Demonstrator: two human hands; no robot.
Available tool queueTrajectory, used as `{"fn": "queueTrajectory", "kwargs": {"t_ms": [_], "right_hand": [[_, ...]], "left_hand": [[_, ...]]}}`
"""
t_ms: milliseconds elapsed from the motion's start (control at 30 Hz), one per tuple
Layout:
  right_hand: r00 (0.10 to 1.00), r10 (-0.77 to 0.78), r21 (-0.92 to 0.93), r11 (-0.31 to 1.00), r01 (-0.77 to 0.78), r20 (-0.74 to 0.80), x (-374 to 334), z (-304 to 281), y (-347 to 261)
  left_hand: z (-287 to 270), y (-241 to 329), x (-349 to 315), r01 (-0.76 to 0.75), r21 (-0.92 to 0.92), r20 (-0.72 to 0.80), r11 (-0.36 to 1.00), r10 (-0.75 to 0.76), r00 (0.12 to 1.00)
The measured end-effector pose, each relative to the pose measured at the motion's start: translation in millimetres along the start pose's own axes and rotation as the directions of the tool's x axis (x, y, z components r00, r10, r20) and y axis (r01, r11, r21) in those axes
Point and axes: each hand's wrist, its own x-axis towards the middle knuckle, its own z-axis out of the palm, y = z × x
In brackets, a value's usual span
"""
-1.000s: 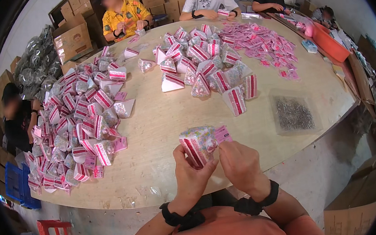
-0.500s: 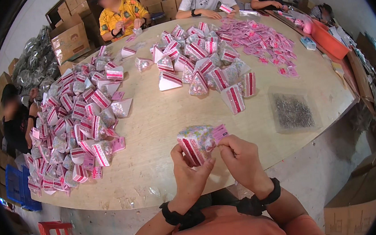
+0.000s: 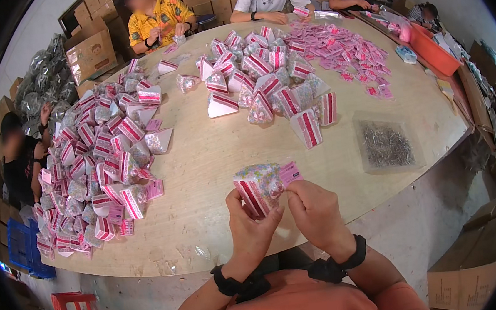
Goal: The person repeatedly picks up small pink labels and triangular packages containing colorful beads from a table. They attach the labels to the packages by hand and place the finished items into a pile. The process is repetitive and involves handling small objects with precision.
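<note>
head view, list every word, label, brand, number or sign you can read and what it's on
None reads clearly.
Pink tag beside the right hand: print too small to read.
Pile of pink tags: too small.
Cardboard box, lower right: faint print, not legible.
White shirt: dark print, blurred.

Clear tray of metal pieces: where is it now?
In the head view, the clear tray sits on the right side of the table, beyond and right of the right hand, nearer the person than the pink card pile.
</note>
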Motion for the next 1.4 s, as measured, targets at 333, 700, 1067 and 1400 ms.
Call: {"fn": "queueTrajectory", "kwargs": {"t_ms": [333, 700, 1067, 1400], "right_hand": [[0.996, -0.014, -0.031, 0.999, 0.017, 0.086, 3.6, -3.3, 8.7], [0.993, -0.026, -0.128, 0.991, 0.04, 0.112, -1.9, 3.9, 17.9], [0.92, 0.317, 0.257, 0.892, -0.372, 0.23, 5.7, 4.8, 26.1], [0.921, 0.316, 0.249, 0.895, -0.369, 0.227, -1.6, 5.8, 11.2]], "left_hand": [[-3.1, 6.8, 0.3, -0.113, 0.387, -0.001, 0.915, 0.123, 0.992], [-2.4, 1.4, 2.1, -0.025, 0.454, -0.011, 0.89, 0.034, 0.999], [-2.8, -1.6, 5.5, 0.013, 0.486, -0.022, 0.874, -0.003, 1.0], [-12.0, -10.5, 15.5, -0.055, 0.096, -0.013, 0.994, 0.057, 0.998]]}}
